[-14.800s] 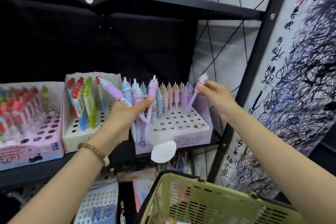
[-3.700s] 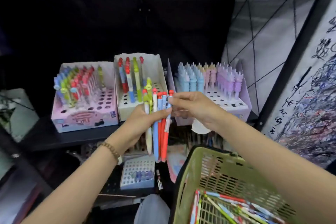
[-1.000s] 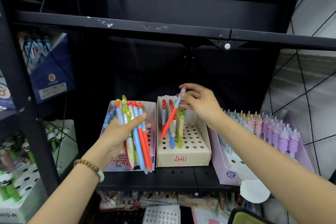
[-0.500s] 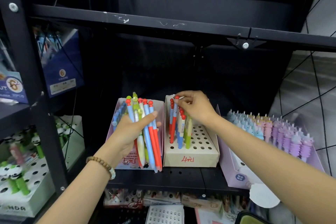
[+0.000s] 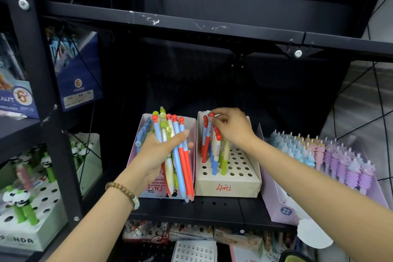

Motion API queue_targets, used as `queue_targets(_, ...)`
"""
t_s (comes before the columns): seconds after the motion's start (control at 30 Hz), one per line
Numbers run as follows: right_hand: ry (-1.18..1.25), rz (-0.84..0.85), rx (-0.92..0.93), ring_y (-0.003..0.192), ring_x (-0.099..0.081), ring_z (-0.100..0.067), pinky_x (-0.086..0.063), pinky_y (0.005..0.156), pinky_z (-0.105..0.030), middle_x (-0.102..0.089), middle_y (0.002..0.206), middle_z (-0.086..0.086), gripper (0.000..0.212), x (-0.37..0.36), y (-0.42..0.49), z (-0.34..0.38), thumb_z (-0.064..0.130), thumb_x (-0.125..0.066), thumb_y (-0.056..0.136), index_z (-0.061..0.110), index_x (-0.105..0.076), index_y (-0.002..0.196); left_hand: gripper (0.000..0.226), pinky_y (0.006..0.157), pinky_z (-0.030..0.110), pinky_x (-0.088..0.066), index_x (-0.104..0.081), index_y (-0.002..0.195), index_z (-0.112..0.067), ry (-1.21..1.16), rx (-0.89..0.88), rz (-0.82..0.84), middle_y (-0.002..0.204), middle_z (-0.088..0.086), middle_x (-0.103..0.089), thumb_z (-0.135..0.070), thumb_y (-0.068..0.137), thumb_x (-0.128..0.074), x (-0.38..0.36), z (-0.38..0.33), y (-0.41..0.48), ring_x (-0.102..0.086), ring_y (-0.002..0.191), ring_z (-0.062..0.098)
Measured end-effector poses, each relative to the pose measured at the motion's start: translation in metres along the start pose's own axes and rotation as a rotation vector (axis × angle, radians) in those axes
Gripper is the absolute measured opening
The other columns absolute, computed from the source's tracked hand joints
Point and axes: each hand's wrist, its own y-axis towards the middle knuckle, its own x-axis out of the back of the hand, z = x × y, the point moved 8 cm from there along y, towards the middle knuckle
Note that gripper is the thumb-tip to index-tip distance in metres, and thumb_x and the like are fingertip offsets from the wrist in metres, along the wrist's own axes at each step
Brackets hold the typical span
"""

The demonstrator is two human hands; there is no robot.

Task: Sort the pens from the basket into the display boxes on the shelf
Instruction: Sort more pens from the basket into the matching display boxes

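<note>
My left hand [image 5: 158, 152] grips a bunch of pens [image 5: 179, 155], blue, red, white and green with red caps, held upright in front of the pink display box [image 5: 146, 189] marked 5. My right hand [image 5: 231, 127] pinches the red cap of a pen [image 5: 207, 136] standing in the beige display box [image 5: 227, 187] marked 4. Several more red-capped pens stand in that box's left rows; its right holes are bare. Only a green corner of the basket [image 5: 297, 256] shows at the bottom edge.
A lilac box of pastel unicorn pens [image 5: 331, 155] stands to the right. Left of the black upright [image 5: 42, 91] are a panda pen box [image 5: 27, 208] and blue packs [image 5: 78, 83]. A black shelf [image 5: 191, 25] runs overhead. More boxes sit on the shelf below.
My right hand has lowered the red and blue pen into the beige box and stays pinching its cap. My left hand has kept its bunch in front of the pink box.
</note>
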Motion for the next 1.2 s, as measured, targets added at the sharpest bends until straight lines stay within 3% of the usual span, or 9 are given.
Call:
queue_targets(0.1,-0.237,0.061,0.079,0.1,-0.059,-0.01,-0.05,0.084,-0.032,-0.07,0.101,0.005,0.02,-0.002,-0.001,0.01,0.03,-0.06,0.09,0.023,-0.072,0.105,0.023,0.059,0.026,-0.057,-0.066,0.096,-0.012,0.017,0.006,0.001,0.083,0.008,-0.075,-0.02,0.075,-0.073,0.0,0.001,0.0,-0.073,0.078,0.02)
queue_targets(0.23,-0.695,0.141,0.255,0.106,-0.048,-0.019,-0.043,0.086,-0.034,-0.057,0.109,-0.002,0.031,-0.006,-0.005,0.031,0.036,-0.045,0.097,0.022,-0.072,0.107,0.042,0.077,0.038,-0.058,-0.067,0.098,-0.012,0.078,0.012,-0.012,0.09,0.011,-0.074,-0.031,0.062,-0.077,0.0,0.003,0.0,-0.072,0.086,0.024)
queue_targets(0.33,-0.357,0.15,0.205,0.105,-0.051,-0.011,-0.041,0.089,-0.024,-0.058,0.114,0.001,0.031,0.005,-0.008,0.039,0.037,-0.046,0.097,0.021,-0.07,0.109,0.042,0.085,0.044,-0.054,-0.069,0.092,-0.013,0.091,0.026,-0.017,0.091,0.012,-0.074,-0.033,0.057,-0.08,-0.001,0.006,0.0,-0.071,0.088,0.027)
queue_targets(0.4,0.016,0.247,0.122,0.096,-0.058,0.004,-0.041,0.079,-0.008,-0.066,0.108,0.009,0.031,0.003,-0.015,0.043,0.041,-0.05,0.095,0.022,-0.07,0.109,0.044,0.087,0.046,-0.054,-0.07,0.093,-0.012,0.094,0.033,0.005,0.09,0.011,-0.075,-0.034,0.056,-0.081,-0.004,0.007,-0.002,-0.072,0.087,0.026)
queue_targets(0.47,0.17,0.361,0.077,0.088,-0.062,0.009,-0.044,0.07,-0.005,-0.071,0.094,0.016,0.027,-0.005,-0.025,0.047,0.042,-0.056,0.092,0.023,-0.073,0.102,0.051,0.086,0.043,-0.055,-0.07,0.097,-0.011,0.101,0.041,0.011,0.091,0.01,-0.075,-0.035,0.053,-0.082,-0.008,0.007,-0.003,-0.072,0.087,0.024)
queue_targets(0.63,0.296,0.381,0.026,0.084,-0.068,-0.001,-0.05,0.067,-0.008,-0.073,0.093,0.004,0.017,-0.006,-0.03,0.044,0.03,-0.063,0.089,0.018,-0.073,0.096,0.04,0.073,0.028,-0.055,-0.071,0.092,-0.013,0.138,0.011,-0.031,0.088,0.005,-0.075,-0.034,0.059,-0.08,-0.006,0.005,-0.004,-0.072,0.083,0.017)
queue_targets(0.77,0.53,0.162,-0.09,0.075,-0.071,-0.01,-0.056,0.067,-0.017,-0.073,0.086,-0.002,0.01,0.017,-0.017,0.031,0.019,-0.059,0.093,0.012,-0.066,0.096,0.019,0.06,0.02,-0.055,-0.069,0.092,-0.008,0.113,-0.009,-0.021,0.087,0.004,-0.075,-0.02,0.078,-0.073,0.007,0.004,-0.007,-0.073,0.08,0.017)
queue_targets(1.0,0.26,-0.034,0.048,0.075,-0.069,-0.011,-0.057,0.067,-0.021,-0.071,0.086,-0.006,0.006,0.025,-0.013,0.026,0.012,-0.063,0.089,0.011,-0.065,0.095,0.022,0.063,0.022,-0.056,-0.067,0.098,-0.004,0.105,-0.036,0.025,0.09,0.005,-0.075,-0.017,0.08,-0.071,0.013,0.001,-0.012,-0.073,0.083,0.021)
queue_targets(1.2,0.216,-0.089,0.06,0.085,-0.068,-0.016,-0.057,0.082,-0.037,-0.069,0.09,-0.004,0.007,0.024,-0.012,0.021,0.013,-0.061,0.09,0.013,-0.064,0.097,0.023,0.062,0.023,-0.056,-0.068,0.098,-0.005,0.098,-0.031,0.03,0.089,0.005,-0.075,-0.018,0.079,-0.072,0.014,0.003,-0.01,-0.073,0.083,0.021)
